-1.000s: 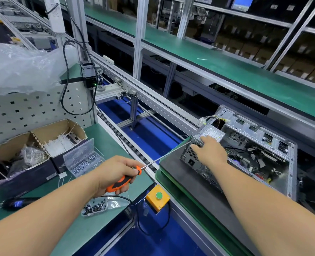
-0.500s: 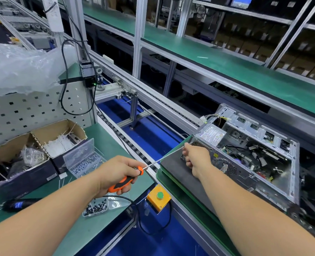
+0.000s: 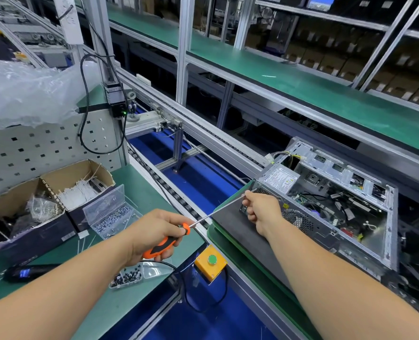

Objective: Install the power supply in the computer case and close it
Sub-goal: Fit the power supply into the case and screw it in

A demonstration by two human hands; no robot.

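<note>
An open grey computer case (image 3: 365,244) lies on its side on a dark pallet (image 3: 238,229) on the conveyor, at the right. The power supply (image 3: 281,179), silver with a white label, sits in the case's near-left corner. My left hand (image 3: 154,233) grips the orange and black handle of a long screwdriver (image 3: 169,242). Its thin shaft reaches right toward the rear panel of the case. My right hand (image 3: 262,211) is curled with its fingertips pinching the shaft near the tip, against the rear panel beside the power supply. The tip itself is hidden by my fingers.
A clear box of screws (image 3: 112,217) and a cardboard box of cable ties (image 3: 78,190) stand on the green bench at left. A small tray of dark screws (image 3: 127,278) lies near the bench edge. A yellow button box (image 3: 211,262) hangs below the pallet. An electric driver (image 3: 29,272) lies at far left.
My right hand left the top of the power supply and came down to the rear panel, closing on the screwdriver shaft. The case now sits a little farther right. My left hand stayed put.
</note>
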